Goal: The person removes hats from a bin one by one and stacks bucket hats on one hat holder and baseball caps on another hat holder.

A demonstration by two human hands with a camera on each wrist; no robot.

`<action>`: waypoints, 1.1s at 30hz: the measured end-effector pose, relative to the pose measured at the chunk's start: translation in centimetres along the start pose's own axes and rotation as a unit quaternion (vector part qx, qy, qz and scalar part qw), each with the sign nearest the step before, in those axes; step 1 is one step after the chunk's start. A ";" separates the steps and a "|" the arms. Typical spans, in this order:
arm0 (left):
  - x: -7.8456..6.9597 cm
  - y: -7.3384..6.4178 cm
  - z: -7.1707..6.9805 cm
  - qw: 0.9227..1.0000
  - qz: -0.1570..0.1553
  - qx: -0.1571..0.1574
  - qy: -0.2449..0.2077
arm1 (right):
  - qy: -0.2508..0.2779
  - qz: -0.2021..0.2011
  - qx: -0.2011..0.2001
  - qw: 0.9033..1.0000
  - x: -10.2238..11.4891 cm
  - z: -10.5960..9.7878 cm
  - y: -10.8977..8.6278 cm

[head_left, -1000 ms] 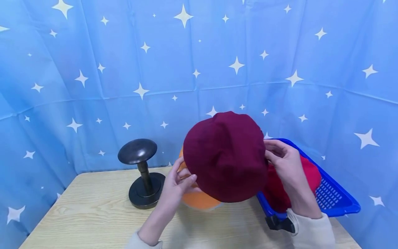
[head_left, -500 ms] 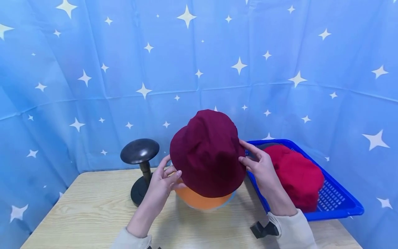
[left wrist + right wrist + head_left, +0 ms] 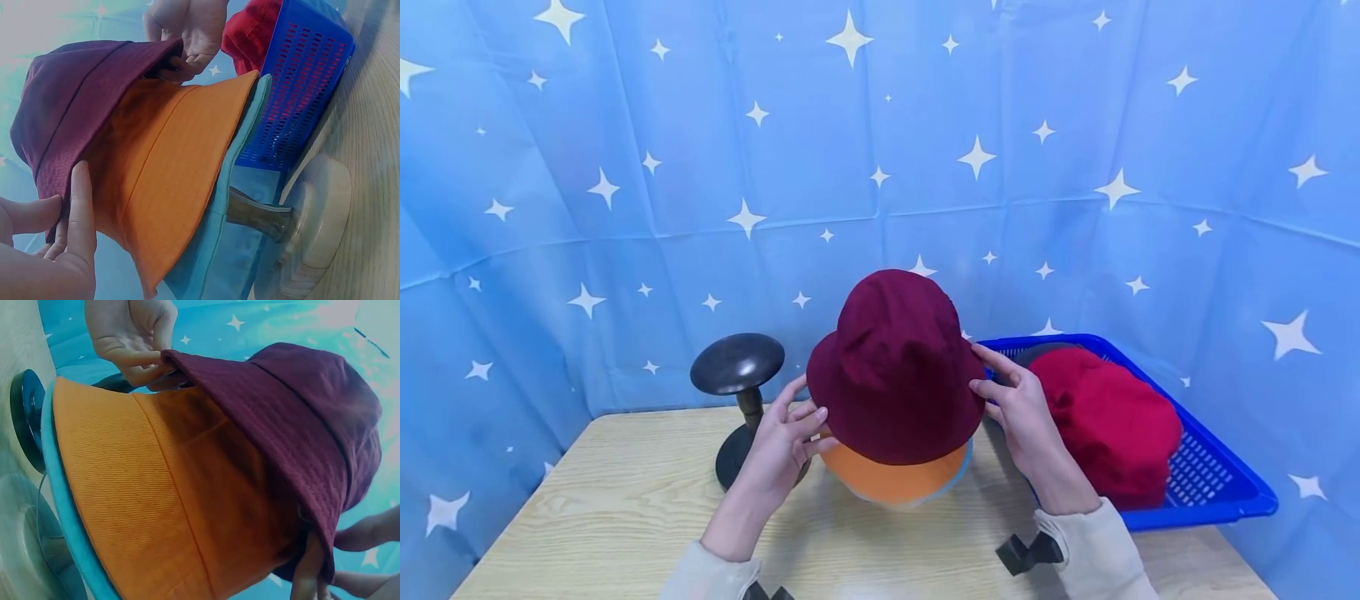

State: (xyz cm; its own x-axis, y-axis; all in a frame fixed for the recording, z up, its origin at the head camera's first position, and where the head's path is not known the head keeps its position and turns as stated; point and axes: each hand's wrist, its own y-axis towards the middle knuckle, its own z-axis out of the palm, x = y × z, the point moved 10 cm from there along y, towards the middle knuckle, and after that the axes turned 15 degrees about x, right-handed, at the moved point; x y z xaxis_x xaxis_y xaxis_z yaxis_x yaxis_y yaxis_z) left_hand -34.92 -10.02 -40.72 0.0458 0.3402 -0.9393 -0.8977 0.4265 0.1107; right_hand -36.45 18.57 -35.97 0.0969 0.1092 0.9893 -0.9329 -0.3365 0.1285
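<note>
A maroon bucket hat (image 3: pixel 898 367) is held by its brim between both hands, crown up. My left hand (image 3: pixel 778 442) pinches the brim's left side, thumb above and fingers beneath. On the opposite side my right hand (image 3: pixel 1021 417) pinches the brim between thumb and fingers. Directly under it sits an orange bucket hat (image 3: pixel 169 169), its crown partly inside the maroon one. A light blue hat (image 3: pixel 219 219) shows its brim below the orange one. Both lower hats rest on a stand with a pale round base (image 3: pixel 322 219), seen in the left wrist view.
A black hat stand (image 3: pixel 737 367) with a domed top stands bare at the left. On the right, a blue basket (image 3: pixel 1225 500) holds a red hat (image 3: pixel 1105 425) and something dark grey. A starry blue curtain (image 3: pixel 880 125) hangs behind the wooden table (image 3: pixel 595 500).
The maroon hat has moved left, away from the basket, then lowered and levelled over the orange hat. Both hands moved with it, keeping hold of the brim.
</note>
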 end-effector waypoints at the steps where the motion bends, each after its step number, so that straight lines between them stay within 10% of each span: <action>1: 0.1 0.0 -0.1 1.000 0.000 0.000 -0.006 | 0.001 0.005 -0.002 1.000 -0.1 0.0 0.0; 19: 0.8 0.2 -1.7 0.999 -0.009 -0.037 -0.011 | -0.001 0.037 -0.033 0.999 -1.6 -0.2 0.2; 33: 0.7 0.2 -1.9 0.999 -0.007 -0.034 0.026 | -0.133 0.062 0.018 0.989 -2.0 -0.6 0.5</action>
State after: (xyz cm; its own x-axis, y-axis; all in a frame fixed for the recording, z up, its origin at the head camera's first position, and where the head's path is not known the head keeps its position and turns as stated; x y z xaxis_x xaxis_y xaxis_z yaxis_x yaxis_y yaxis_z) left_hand -35.92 -11.25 -41.96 0.0384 0.2900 -0.9563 -0.9248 0.3728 0.0759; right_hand -37.34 18.71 -37.91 0.0739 -0.1828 0.9804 -0.9305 -0.3662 0.0019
